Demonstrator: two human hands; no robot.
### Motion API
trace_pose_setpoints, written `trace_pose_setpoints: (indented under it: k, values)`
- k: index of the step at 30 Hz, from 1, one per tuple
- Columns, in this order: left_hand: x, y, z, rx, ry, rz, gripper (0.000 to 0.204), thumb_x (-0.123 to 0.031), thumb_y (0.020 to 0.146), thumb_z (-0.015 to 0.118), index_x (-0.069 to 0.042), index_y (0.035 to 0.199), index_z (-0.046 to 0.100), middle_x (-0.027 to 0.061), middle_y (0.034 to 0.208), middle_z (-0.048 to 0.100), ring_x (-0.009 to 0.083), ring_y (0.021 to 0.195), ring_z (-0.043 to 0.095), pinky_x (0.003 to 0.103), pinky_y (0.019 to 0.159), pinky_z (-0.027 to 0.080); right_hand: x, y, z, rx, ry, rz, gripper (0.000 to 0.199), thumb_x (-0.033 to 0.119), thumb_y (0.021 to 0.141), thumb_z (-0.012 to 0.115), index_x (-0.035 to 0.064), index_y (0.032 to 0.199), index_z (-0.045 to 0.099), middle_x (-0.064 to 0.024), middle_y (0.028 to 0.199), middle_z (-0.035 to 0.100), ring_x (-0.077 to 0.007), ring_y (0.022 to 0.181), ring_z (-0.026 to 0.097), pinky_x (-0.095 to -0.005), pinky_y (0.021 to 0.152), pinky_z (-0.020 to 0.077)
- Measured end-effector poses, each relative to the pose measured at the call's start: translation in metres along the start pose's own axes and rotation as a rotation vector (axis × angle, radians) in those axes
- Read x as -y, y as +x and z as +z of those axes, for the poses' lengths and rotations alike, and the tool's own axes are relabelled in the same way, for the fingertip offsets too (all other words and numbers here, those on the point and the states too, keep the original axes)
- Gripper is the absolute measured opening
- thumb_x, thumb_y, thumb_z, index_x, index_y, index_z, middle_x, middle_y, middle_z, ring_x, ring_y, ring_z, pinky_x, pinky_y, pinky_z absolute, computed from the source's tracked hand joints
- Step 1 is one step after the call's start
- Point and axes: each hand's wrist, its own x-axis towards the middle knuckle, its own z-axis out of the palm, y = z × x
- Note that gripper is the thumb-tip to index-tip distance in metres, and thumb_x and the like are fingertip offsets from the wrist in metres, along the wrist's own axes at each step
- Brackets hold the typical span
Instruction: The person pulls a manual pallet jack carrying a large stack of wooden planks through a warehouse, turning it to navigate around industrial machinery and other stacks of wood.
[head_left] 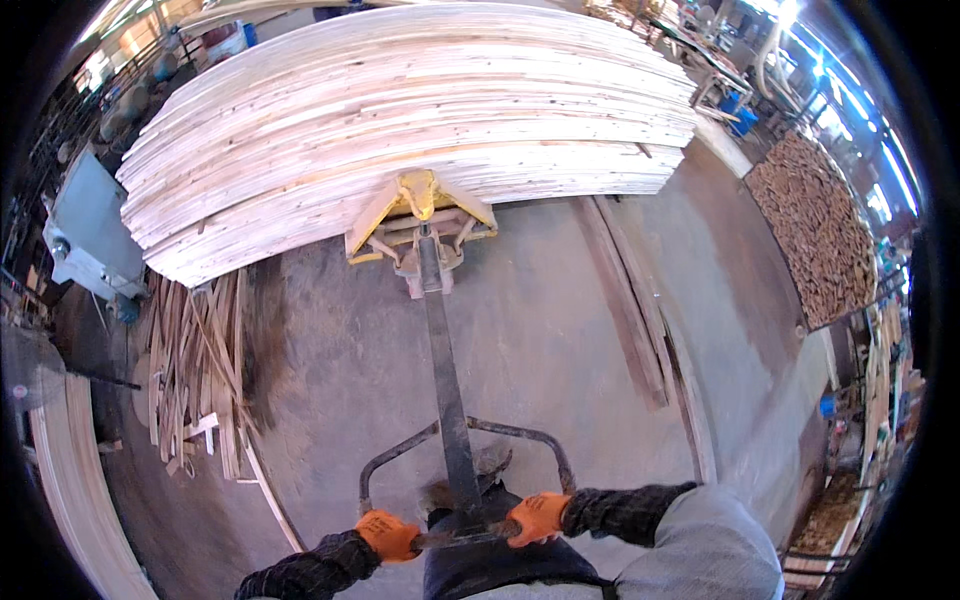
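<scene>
Both hands wear orange gloves and grip the dark loop handle [460, 536] of a yellow pallet jack [418, 205]. My left hand [388, 537] is closed around the handle's left end, and my right hand [538, 519] is wrapped around its right end. From the handle a long dark shaft [445, 370] runs forward to the jack's yellow head. The jack stands against a wide stack of pale boards [420, 110]; its forks are hidden there.
Loose wooden strips [200, 370] lie on the floor at the left, near a grey machine cabinet [95, 230]. Long beams [635, 290] lie on the floor to the right. Farther right stands a big bundle of short wood pieces [812, 230]. More boards [80, 480] are at the left edge.
</scene>
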Motion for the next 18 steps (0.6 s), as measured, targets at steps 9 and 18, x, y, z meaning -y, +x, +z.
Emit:
trace_pose_setpoints:
  k: [9, 18]
  values:
    - [0.034, 0.043, 0.110, 0.172, 0.010, -0.124, 0.024, -0.037, 0.085, 0.062, -0.017, 0.094, 0.072, 0.0114, 0.081, 0.072, 0.0365, 0.077, 0.071, 0.055, 0.068, 0.052, -0.072, 0.121, 0.086, -0.187, -0.190, -0.109, 0.064, 0.060, 0.086, 0.061, 0.0038, 0.115, 0.067, -0.0212, 0.098, 0.072, -0.0404, 0.095, 0.069, -0.0525, 0.081, 0.0543]
    - [-0.009, 0.015, 0.024, 0.048, 0.008, -0.111, 0.029, -0.041, 0.085, 0.059, -0.016, 0.095, 0.071, 0.0146, 0.077, 0.070, 0.0395, 0.075, 0.069, 0.055, 0.067, 0.053, -0.023, 0.022, 0.009, 0.078, -0.066, 0.051, 0.070, 0.068, 0.088, 0.057, 0.0079, 0.124, 0.063, -0.0107, 0.092, 0.072, -0.0238, 0.079, 0.071, -0.0406, 0.068, 0.0567]
